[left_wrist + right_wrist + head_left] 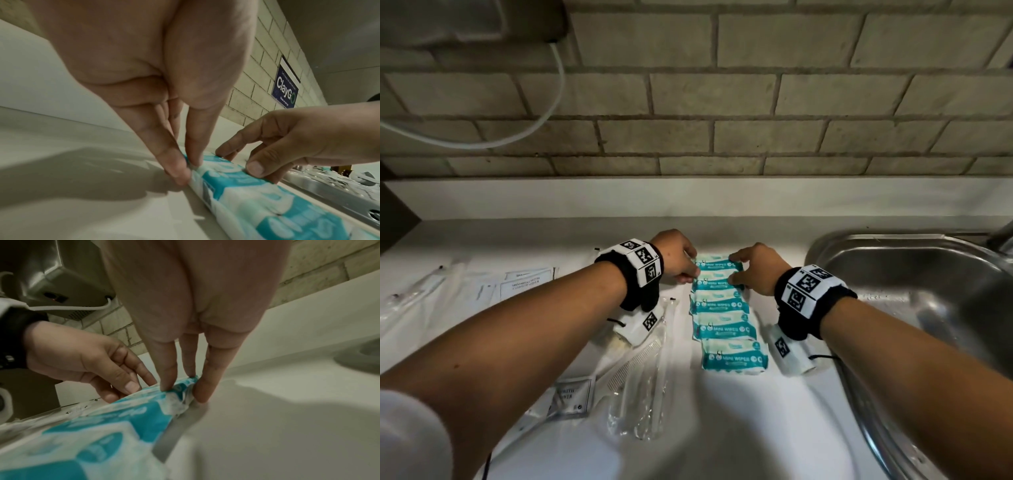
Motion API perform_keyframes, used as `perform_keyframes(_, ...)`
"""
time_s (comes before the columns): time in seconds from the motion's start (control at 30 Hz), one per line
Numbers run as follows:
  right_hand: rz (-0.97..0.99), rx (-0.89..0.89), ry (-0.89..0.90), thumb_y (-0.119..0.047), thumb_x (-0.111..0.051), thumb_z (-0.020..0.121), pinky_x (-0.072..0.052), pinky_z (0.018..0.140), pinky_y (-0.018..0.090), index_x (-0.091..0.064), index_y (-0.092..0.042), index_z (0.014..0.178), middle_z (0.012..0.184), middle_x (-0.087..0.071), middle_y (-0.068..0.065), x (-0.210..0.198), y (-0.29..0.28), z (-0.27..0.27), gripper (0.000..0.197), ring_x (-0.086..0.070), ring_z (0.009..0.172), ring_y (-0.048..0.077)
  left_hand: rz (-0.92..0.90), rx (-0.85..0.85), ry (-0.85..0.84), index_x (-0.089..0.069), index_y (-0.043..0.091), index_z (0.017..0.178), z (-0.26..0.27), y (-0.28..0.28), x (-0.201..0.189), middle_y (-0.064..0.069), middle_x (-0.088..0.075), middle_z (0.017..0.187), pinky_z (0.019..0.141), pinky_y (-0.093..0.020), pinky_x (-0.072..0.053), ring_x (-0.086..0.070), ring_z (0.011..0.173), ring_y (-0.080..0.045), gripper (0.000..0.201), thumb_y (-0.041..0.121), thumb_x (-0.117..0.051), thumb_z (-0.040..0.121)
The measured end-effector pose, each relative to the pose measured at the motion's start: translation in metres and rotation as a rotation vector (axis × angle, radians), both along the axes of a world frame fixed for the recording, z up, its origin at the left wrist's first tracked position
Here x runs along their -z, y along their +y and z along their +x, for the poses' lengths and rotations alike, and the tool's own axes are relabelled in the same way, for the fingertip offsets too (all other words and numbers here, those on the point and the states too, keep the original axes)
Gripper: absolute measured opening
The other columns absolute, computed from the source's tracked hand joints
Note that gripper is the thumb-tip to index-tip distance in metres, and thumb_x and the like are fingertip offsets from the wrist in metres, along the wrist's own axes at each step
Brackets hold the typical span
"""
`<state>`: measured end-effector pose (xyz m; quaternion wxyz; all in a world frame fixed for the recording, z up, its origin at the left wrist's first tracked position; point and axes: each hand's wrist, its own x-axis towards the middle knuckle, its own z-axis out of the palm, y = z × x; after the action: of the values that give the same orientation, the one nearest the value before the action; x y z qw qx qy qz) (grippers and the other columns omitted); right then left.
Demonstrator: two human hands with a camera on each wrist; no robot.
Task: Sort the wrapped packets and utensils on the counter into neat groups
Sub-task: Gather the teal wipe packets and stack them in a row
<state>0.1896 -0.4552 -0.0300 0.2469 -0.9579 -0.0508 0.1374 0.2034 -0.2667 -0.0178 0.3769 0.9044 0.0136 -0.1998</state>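
Several teal-and-white mini wipes packets point(722, 325) lie in a column on the white counter point(756, 428). The farthest wipes packet point(717, 264) sits at the column's top, and both hands hold it. My left hand point(693, 270) pinches its left end between thumb and fingers point(180, 168). My right hand point(734, 270) pinches its right end, thumb on top and fingers point(202, 391) at the edge. The same packet point(226, 177) point(144, 404) rests low on the counter in both wrist views.
A steel sink point(822, 246) lies right of the column. Left of it are white sachets point(525, 284), a clear-wrapped comb point(635, 363), clear-wrapped utensils point(640, 404) and another sachet point(571, 397). A wall dryer point(61, 272) with a cable point(551, 102) hangs at the far left.
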Motion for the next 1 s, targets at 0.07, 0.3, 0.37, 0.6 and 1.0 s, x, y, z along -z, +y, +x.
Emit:
perform_keyframes(0.07,-0.001,0.004,0.0,-0.025,-0.073,0.083,-0.04,0.096,0.024,-0.057,-0.012,0.134,0.137,-0.054,0.009,-0.001,0.001,-0.001,0.055,-0.054,0.12,0.025,-0.003,-0.014,-0.002,-0.059,-0.002,0.121,-0.002,0.0,-0.001,-0.019,-0.074,0.085,0.054,-0.022,-0.058,-0.067,0.05,-0.012,0.045,0.003,-0.077,0.079)
perform_keyframes(0.3,-0.017,0.013,-0.014,-0.029,-0.07,0.086,-0.039,0.091,0.024,-0.053,-0.016,0.137,0.137,-0.046,0.012,-0.008,0.002,-0.014,0.055,-0.052,0.119,0.027,0.009,-0.015,-0.014,-0.064,-0.001,0.108,-0.015,0.003,-0.009,-0.019,-0.074,0.079,0.065,-0.03,-0.06,-0.064,0.053,-0.018,0.032,0.011,-0.076,0.081)
perform_keyframes(0.37,-0.017,0.0,-0.058,-0.031,-0.068,0.087,-0.037,0.088,0.022,-0.051,-0.016,0.137,0.136,-0.043,0.014,-0.011,0.001,-0.024,0.055,-0.052,0.117,0.028,0.026,-0.01,-0.045,-0.066,0.002,0.103,-0.023,0.005,-0.013,-0.019,-0.075,0.08,0.065,-0.031,-0.059,-0.062,0.056,-0.02,0.026,0.016,-0.075,0.082)
perform_keyframes(0.6,-0.055,-0.079,-0.03,-0.038,-0.072,0.082,-0.039,0.083,0.024,-0.06,-0.02,0.122,0.122,-0.05,0.007,-0.015,-0.003,-0.061,0.046,-0.053,0.101,0.02,-0.023,0.047,0.01,-0.064,0.002,0.096,-0.062,0.008,-0.02,-0.018,-0.074,0.078,0.044,-0.02,-0.049,-0.061,0.047,-0.015,0.016,0.009,-0.073,0.084)
perform_keyframes(1.0,-0.05,-0.015,0.016,-0.027,-0.081,0.075,-0.039,0.084,0.022,-0.059,-0.02,0.124,0.124,-0.051,0.005,-0.011,0.004,-0.081,0.055,-0.048,0.097,0.015,0.018,0.022,0.021,-0.066,0.001,0.094,-0.074,-0.005,-0.009,-0.018,-0.075,0.082,0.051,-0.027,-0.057,-0.065,0.052,-0.018,0.014,0.009,-0.072,0.084)
